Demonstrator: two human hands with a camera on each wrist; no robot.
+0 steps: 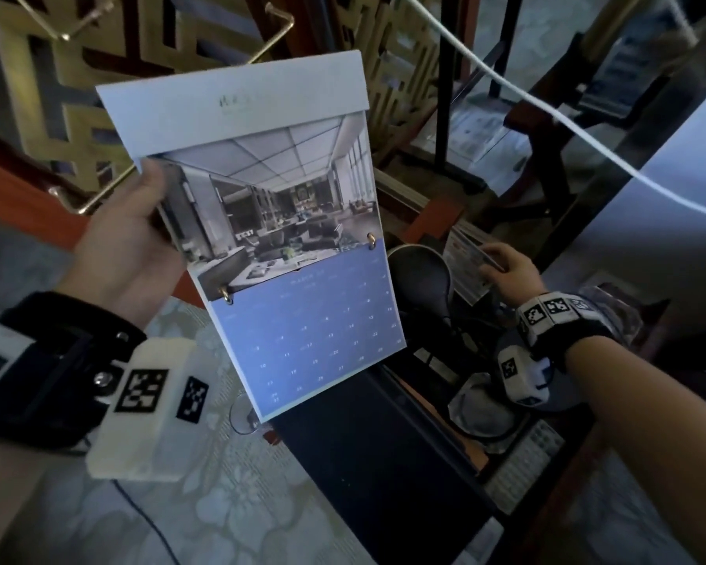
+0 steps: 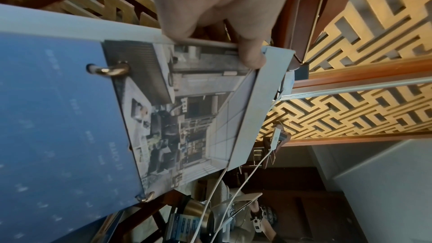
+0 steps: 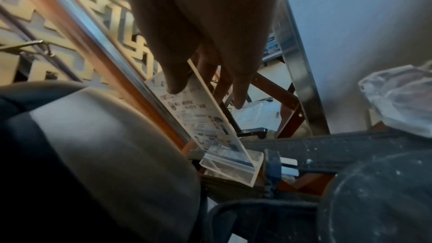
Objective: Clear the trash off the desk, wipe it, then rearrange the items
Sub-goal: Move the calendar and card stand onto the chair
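Observation:
My left hand (image 1: 139,222) grips a ring-bound desk calendar (image 1: 286,254) by its left edge and holds it up in the air over the desk. The calendar (image 2: 131,110) shows an office photo on top and a blue date sheet below, with the left hand (image 2: 219,25) thumb on the photo page. My right hand (image 1: 506,271) pinches the top of a clear acrylic sign stand (image 1: 467,267) at the desk's far edge. In the right wrist view the thumb and fingers of the right hand (image 3: 201,73) clamp the acrylic stand (image 3: 210,123), whose base rests on the desk.
A dark round dish (image 1: 420,271) sits next to the stand. A black desk mat (image 1: 384,462), cables, a round grey object (image 1: 481,405) and a keypad (image 1: 522,466) lie below. A crumpled plastic bag (image 3: 402,99) sits at right. A white cord (image 1: 547,112) crosses above.

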